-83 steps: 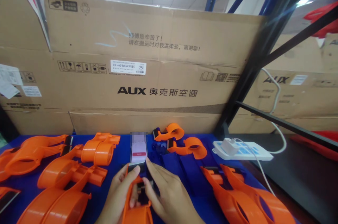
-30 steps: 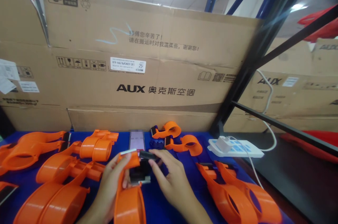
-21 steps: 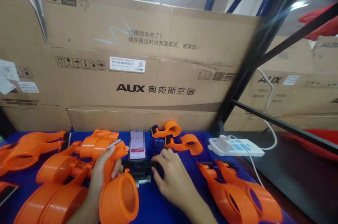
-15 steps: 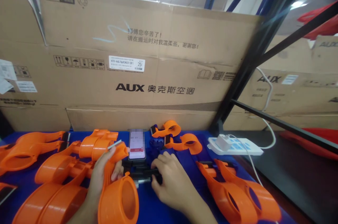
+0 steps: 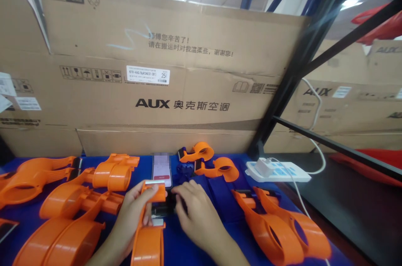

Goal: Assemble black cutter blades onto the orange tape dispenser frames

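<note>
My left hand (image 5: 133,211) is closed round the neck of an orange tape dispenser (image 5: 149,239) that stands on the blue table (image 5: 188,249) in front of me, thumb on its top end. My right hand (image 5: 194,211) is curled beside it, fingertips pinching a small black part (image 5: 163,207) at the dispenser's front. A phone (image 5: 161,170) with a lit screen lies flat just beyond both hands.
Several orange dispensers lie left (image 5: 63,232) and right (image 5: 276,224) of my hands, with two smaller orange ones (image 5: 216,167) behind. A white power strip (image 5: 279,172) with a cable sits at the right. Large cardboard boxes (image 5: 163,90) wall off the back; a dark shelf frame (image 5: 295,65) stands right.
My left hand turned the dispenser from tilted sideways back to edge-on in front of me. My right hand lifted the black part off the table and brought it against the dispenser.
</note>
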`<action>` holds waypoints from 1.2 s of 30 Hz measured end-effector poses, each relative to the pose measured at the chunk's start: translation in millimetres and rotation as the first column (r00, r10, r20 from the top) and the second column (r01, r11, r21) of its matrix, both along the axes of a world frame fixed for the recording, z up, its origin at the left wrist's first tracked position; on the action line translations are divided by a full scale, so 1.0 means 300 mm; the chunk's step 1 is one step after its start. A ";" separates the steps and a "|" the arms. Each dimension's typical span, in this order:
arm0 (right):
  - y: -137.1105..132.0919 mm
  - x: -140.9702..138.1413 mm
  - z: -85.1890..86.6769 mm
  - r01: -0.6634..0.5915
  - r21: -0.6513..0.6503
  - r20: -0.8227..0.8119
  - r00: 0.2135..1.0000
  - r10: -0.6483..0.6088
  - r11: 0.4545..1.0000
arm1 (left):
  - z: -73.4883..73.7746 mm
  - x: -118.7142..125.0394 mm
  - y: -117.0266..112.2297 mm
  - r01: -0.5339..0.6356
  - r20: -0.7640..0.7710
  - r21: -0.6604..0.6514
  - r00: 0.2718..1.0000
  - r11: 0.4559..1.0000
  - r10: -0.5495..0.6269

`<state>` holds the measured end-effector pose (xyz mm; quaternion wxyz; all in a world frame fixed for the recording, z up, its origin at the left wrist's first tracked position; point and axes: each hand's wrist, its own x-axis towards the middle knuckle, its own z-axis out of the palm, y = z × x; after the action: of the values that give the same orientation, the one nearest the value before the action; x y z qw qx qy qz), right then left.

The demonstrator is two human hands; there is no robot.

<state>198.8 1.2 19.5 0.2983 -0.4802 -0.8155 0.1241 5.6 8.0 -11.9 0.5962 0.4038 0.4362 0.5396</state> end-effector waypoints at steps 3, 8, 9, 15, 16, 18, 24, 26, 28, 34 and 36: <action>0.001 0.002 0.025 0.000 -0.007 -0.237 0.972 -0.002 1.000 | -0.008 0.012 -0.006 0.093 -0.073 0.036 0.993 0.995 -0.091; -0.007 -0.012 0.042 -0.136 -0.032 -0.381 0.918 0.114 0.990 | -0.002 0.040 -0.028 0.196 -0.170 0.055 0.968 0.979 -0.184; -0.006 -0.011 0.042 -0.127 -0.024 -0.398 0.911 0.107 0.992 | 0.006 0.038 -0.029 0.174 -0.174 0.062 0.971 0.983 -0.161; 0.020 0.049 0.047 0.194 0.123 -0.479 0.870 -0.113 0.973 | 0.103 -0.062 -0.006 -0.054 0.132 0.156 0.991 0.986 0.034; 0.020 0.057 0.049 0.207 0.144 -0.463 0.878 -0.119 0.968 | 0.121 -0.086 -0.003 -0.084 0.244 0.167 0.969 0.982 0.041; 0.008 0.056 0.050 0.117 0.156 -0.352 0.934 -0.056 0.981 | 0.150 -0.125 -0.002 -0.140 0.421 0.154 0.905 0.978 0.063; -0.041 -0.034 -0.001 -0.243 0.070 0.129 0.964 0.233 0.968 | 0.155 -0.138 -0.006 -0.150 0.527 0.142 0.848 0.978 0.054; -0.039 -0.057 -0.024 -0.280 0.048 0.201 0.943 0.265 0.959 | 0.146 -0.127 -0.004 -0.139 0.507 0.137 0.861 0.981 0.051; -0.034 -0.068 -0.037 -0.297 0.016 0.250 0.926 0.284 0.955 | 0.142 -0.118 -0.005 -0.095 0.472 0.129 0.881 0.987 0.023; -0.042 -0.061 -0.024 -0.299 -0.036 0.286 0.911 0.297 0.954 | 0.153 -0.093 -0.027 -0.074 0.424 0.094 0.905 0.993 0.027; -0.043 -0.056 -0.019 -0.295 -0.047 0.293 0.909 0.295 0.954 | 0.147 -0.085 -0.029 -0.090 0.424 0.097 0.905 0.991 0.041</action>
<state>182.0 -11.6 13.7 0.1498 -0.3650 -0.9140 0.0950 -19.9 -0.5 32.2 0.6335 0.2965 0.2792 0.6579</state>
